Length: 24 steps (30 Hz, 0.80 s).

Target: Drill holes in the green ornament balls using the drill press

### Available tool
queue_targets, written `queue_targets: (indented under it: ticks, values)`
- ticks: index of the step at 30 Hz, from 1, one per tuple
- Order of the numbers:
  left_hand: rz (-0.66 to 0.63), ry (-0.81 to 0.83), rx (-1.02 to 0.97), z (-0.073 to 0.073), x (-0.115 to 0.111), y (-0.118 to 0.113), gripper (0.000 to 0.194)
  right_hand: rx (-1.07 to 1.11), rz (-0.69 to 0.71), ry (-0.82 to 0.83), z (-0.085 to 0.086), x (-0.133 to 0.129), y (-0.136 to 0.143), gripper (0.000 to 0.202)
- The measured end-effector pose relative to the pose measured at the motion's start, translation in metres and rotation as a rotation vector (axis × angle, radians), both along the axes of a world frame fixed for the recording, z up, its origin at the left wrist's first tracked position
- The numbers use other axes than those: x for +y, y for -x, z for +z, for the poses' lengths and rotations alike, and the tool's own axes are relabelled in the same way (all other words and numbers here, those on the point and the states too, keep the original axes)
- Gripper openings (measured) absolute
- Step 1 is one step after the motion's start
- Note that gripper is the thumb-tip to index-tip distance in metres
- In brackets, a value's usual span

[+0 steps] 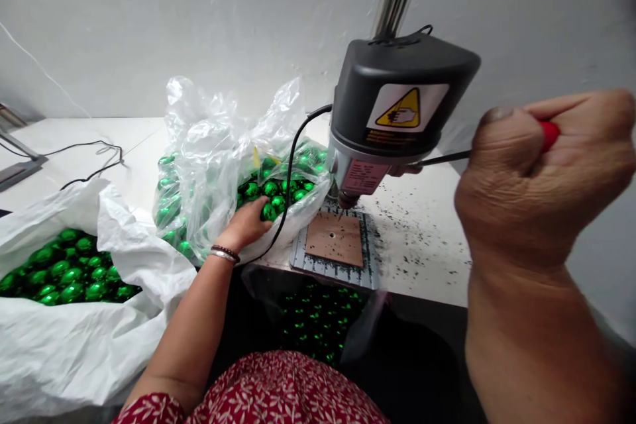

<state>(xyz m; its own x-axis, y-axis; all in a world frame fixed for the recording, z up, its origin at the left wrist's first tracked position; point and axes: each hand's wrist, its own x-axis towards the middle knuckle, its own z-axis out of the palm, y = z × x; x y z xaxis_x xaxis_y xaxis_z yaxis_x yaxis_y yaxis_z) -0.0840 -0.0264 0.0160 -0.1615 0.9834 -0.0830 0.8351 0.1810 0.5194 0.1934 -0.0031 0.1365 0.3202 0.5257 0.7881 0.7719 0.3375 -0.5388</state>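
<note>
At the mouth of a clear plastic bag [193, 139] full of shiny green balls, my left hand [248, 222] has a green ball [269, 212] between thumb and fingers. Its other fingers are partly hidden. My right hand [536, 179], raised at the right, is wrapped round the red knob [549, 136] of the feed lever on a drill press [397, 99]. Beneath the chuck [349, 200] and its thin bit lies a brown square board [335, 245] with a small round hole. The board rests on the slotted metal base [368, 271], and the bit is above it.
A white sack [74, 351] of green balls stands at the left. More green balls [322, 318] lie low in front of my body. A black cable [289, 179] loops beside the bag. Dark shavings [412, 245] litter the white table. A metal stand [20, 169] is at far left.
</note>
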Motion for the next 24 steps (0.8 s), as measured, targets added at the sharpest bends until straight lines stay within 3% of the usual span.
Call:
queue_targets:
  ticks: [3, 6, 9, 13, 18, 24]
  values:
    - [0.120, -0.189, -0.509, 0.013, -0.006, -0.001, 0.071, 0.009, 0.016, 0.005, 0.001, -0.001, 0.002, 0.020]
    - [0.058, -0.144, -1.068, 0.021, -0.016, -0.011, 0.077, 0.019, 0.019, 0.010, 0.002, -0.001, 0.003, 0.019]
    - [0.021, -0.044, -1.378, 0.019, -0.024, -0.026, 0.073, 0.016, 0.033, -0.005, 0.000, 0.000, 0.002, 0.020]
    - [0.015, 0.099, -1.492, 0.004, -0.028, -0.047, 0.059, 0.008, 0.077, -0.052, -0.004, 0.003, 0.000, 0.025]
    - [0.015, 0.181, -1.397, -0.016, -0.025, -0.066, 0.061, -0.001, 0.082, -0.041, -0.004, 0.002, -0.002, 0.025]
    - [-0.013, 0.211, -1.407, -0.020, -0.018, -0.073, 0.065, 0.007, 0.105, -0.021, -0.001, -0.002, -0.001, 0.022]
